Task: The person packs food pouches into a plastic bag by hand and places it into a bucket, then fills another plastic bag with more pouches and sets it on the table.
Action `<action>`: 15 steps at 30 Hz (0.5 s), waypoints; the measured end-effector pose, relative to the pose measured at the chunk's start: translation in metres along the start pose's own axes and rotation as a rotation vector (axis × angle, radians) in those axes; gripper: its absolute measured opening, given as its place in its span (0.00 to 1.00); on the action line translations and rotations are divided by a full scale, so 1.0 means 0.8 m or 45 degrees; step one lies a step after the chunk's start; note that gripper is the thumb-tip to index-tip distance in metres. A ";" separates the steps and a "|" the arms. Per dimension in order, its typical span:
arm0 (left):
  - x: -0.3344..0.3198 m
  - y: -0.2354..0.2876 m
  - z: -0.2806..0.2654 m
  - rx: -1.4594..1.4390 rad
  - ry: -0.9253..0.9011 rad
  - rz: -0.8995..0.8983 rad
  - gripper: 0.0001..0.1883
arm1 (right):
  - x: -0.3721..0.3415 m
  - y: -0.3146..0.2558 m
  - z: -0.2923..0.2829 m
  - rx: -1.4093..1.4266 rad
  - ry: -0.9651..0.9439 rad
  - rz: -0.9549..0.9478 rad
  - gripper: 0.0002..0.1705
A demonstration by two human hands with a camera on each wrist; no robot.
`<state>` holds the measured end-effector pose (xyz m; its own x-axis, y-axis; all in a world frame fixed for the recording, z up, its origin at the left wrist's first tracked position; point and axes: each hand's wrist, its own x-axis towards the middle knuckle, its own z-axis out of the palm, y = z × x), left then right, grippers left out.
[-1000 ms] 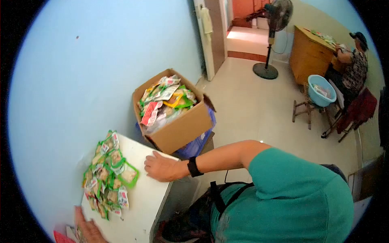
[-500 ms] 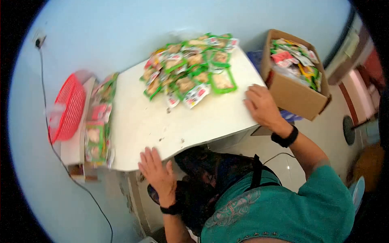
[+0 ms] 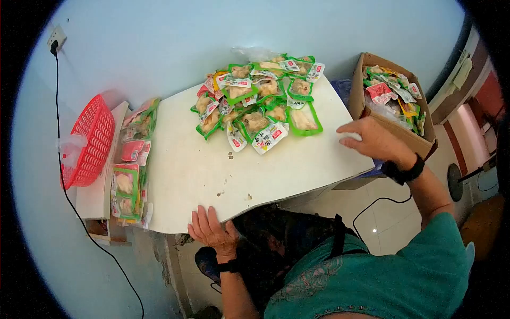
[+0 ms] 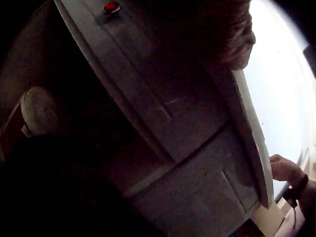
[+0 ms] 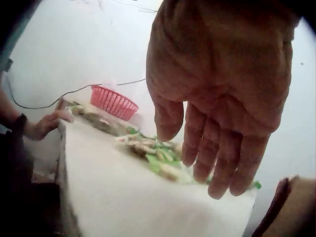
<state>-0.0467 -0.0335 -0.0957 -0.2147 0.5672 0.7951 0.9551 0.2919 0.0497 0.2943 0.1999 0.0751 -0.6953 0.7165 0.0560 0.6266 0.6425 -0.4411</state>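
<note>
On the white table (image 3: pixel 191 181), a pile of green-edged food packets (image 3: pixel 257 123) lies near the wall. The left hand (image 3: pixel 213 231) rests on the front edge with its fingers straight, holding nothing. The right hand (image 3: pixel 376 139) is over the table's right end, beside the pile, and holds nothing. In the right wrist view the right hand (image 5: pixel 217 98) shows its palm with fingers extended, above the table, with packets (image 5: pixel 168 163) behind it. The left wrist view is dark; part of the left hand (image 4: pixel 242 49) shows at the table's edge.
A cardboard box (image 3: pixel 396 130) full of packets stands right of the table. At the left are a red basket (image 3: pixel 95 141) on a small shelf, more bagged packets (image 3: pixel 127 183) and a black cord (image 3: pixel 66 196) hanging from a wall socket (image 3: pixel 57 38).
The head view has swung from the doorway and a seated person to the table. The right hand has lifted off the table's right edge; the left hand has stayed at the front edge.
</note>
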 end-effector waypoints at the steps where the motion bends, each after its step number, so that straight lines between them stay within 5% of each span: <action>1: -0.001 -0.001 0.000 -0.008 0.004 -0.003 0.27 | 0.006 0.000 -0.013 -0.032 0.073 -0.062 0.19; 3: -0.003 -0.003 0.000 -0.009 -0.001 0.001 0.26 | 0.029 -0.013 -0.044 -0.066 0.143 0.070 0.19; 8: -0.005 -0.004 0.005 -0.020 0.024 -0.002 0.25 | 0.139 -0.007 -0.087 -0.052 0.339 -0.096 0.26; 15: -0.007 -0.006 0.004 0.000 0.032 0.023 0.24 | 0.335 0.049 -0.035 -0.283 0.347 -0.143 0.32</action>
<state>-0.0509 -0.0356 -0.1028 -0.1920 0.5531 0.8107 0.9589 0.2816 0.0351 0.1425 0.4245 0.0975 -0.6637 0.6650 0.3425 0.6338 0.7431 -0.2147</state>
